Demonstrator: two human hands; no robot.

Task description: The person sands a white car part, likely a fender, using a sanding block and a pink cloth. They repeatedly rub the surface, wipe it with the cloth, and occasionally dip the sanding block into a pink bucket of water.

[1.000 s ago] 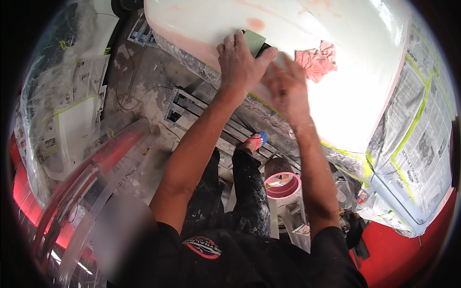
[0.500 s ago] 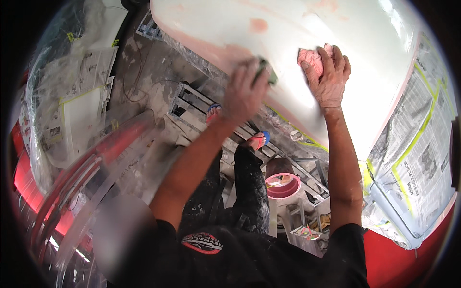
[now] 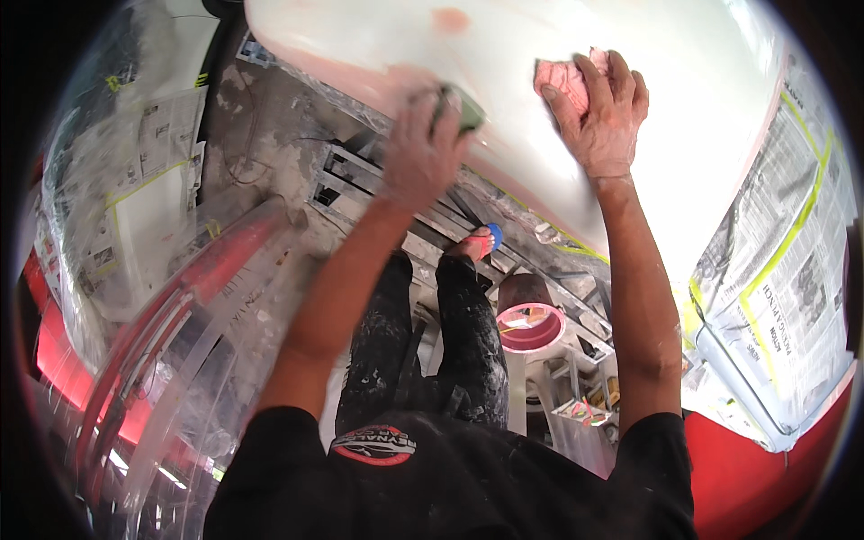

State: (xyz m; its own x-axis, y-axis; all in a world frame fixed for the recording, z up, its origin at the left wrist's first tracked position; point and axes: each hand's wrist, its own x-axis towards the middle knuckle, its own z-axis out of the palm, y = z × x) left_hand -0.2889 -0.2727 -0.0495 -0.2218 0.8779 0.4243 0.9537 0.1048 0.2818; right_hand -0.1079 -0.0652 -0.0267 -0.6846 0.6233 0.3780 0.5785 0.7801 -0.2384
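A large white car panel [image 3: 360,31] with pinkish smoothed patches fills the upper middle. Near its left lower edge, my left hand [image 3: 425,148], slightly blurred, has its fingers closed on a green sanding pad [image 3: 463,110] pressed against the surface. Farther right, my right hand [image 3: 605,117] grips a crumpled pink cloth [image 3: 563,83] that rests on the same panel. Fingers of the left hand partly cover the pad.
Beneath my feet lies a metal-framed platform [image 3: 346,180]. A pink bucket [image 3: 531,333] stands by my leg. Newspaper masking [image 3: 792,297] with yellow-green tape covers the right side. On the left are plastic-wrapped parts [image 3: 135,180] and a red car bumper [image 3: 193,279].
My left hand has slid left along the panel with the green pad. The right hand and pink cloth appear slightly farther up and left as the whole view shifted.
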